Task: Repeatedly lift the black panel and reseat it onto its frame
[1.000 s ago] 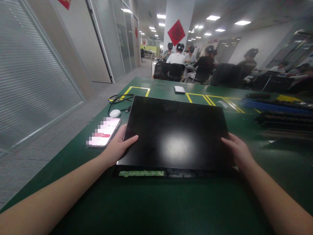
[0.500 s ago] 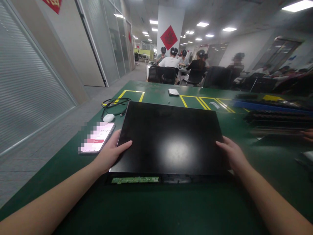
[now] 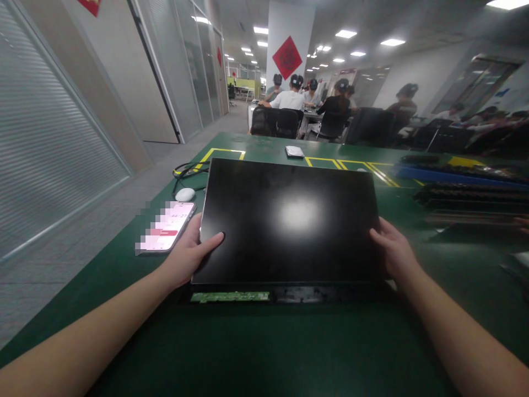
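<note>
A glossy black LCD screen panel [image 3: 264, 220] lies between my hands, its far edge raised so that it tilts toward me. My left hand [image 3: 196, 245] grips its left edge, thumb flat on the front and fingers hidden behind. On the right edge, my right hand [image 3: 392, 248] holds in the same way. Just below the panel's near edge shows a green circuit board strip [image 3: 230, 296], beside a dark strip that I cannot make out well. Close to my left hand lies a phone [image 3: 165, 229] with a lit, partly blurred screen.
Beyond the phone are a white rounded object [image 3: 185, 194] and a coiled black cable [image 3: 182, 172]. A small silver drive-like box [image 3: 295, 151] sits near the far edge of the green table [image 3: 264, 347]. Dark stacked parts [image 3: 467, 196] stand at right, near another person's blurred hand.
The panel's far edge has come up and the panel leans more toward me. Its light reflection has moved up. Both hands keep hold of the sides.
</note>
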`<action>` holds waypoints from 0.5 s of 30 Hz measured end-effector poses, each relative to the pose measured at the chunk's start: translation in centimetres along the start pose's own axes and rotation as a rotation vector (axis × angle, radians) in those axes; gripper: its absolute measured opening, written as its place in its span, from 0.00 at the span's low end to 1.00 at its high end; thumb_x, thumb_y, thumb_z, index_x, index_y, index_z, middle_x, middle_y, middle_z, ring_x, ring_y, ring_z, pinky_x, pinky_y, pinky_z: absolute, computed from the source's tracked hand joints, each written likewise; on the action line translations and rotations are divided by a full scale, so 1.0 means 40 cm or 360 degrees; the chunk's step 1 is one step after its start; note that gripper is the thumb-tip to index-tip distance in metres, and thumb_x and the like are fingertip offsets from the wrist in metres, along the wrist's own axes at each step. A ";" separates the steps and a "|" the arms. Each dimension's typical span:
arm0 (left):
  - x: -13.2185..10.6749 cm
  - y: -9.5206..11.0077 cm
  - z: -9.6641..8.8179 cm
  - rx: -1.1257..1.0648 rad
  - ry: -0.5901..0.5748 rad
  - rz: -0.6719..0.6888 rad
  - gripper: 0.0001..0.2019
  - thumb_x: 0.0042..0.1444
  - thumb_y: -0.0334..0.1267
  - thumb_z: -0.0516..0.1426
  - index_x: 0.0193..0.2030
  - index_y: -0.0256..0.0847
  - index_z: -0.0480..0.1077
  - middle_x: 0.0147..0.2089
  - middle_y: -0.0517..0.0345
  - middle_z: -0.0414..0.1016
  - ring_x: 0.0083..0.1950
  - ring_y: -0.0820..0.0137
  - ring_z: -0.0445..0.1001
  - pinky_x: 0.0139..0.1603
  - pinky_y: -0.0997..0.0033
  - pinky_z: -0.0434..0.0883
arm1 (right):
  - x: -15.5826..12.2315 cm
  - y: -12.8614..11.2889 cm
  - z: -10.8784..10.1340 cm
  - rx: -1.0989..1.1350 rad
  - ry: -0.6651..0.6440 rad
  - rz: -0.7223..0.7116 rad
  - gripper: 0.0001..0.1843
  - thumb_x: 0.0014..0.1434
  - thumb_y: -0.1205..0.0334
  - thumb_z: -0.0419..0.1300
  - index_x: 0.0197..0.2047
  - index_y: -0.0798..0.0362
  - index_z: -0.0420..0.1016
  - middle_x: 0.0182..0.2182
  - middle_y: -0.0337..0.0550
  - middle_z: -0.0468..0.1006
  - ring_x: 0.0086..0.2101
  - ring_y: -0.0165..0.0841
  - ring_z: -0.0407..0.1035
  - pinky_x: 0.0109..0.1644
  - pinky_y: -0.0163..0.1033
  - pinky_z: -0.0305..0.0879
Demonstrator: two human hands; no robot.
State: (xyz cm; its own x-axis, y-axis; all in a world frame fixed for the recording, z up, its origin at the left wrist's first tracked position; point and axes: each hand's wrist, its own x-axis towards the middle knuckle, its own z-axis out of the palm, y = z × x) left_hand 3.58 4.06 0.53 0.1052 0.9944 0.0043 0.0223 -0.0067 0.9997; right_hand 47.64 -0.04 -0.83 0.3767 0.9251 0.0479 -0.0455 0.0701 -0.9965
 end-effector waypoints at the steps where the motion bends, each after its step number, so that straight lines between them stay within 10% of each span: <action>1: 0.001 0.000 0.000 -0.0011 -0.0019 -0.0016 0.34 0.56 0.42 0.65 0.67 0.48 0.58 0.63 0.48 0.75 0.61 0.50 0.76 0.58 0.50 0.75 | 0.002 0.003 -0.002 -0.0005 0.0003 0.0018 0.27 0.49 0.57 0.70 0.54 0.40 0.78 0.51 0.40 0.83 0.54 0.47 0.75 0.57 0.54 0.71; 15: 0.007 0.001 0.003 -0.0296 -0.0195 -0.0084 0.26 0.54 0.36 0.66 0.58 0.45 0.65 0.62 0.49 0.77 0.61 0.52 0.76 0.61 0.51 0.72 | 0.004 0.007 -0.021 -0.0020 0.0173 0.0188 0.25 0.44 0.59 0.71 0.48 0.41 0.81 0.43 0.40 0.86 0.51 0.51 0.76 0.57 0.58 0.71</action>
State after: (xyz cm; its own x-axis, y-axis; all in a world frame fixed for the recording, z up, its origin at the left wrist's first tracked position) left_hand 3.73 4.33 0.58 0.2292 0.9726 -0.0393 -0.1514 0.0755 0.9856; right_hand 48.48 -0.17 -1.14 0.4673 0.8808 -0.0764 -0.0840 -0.0418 -0.9956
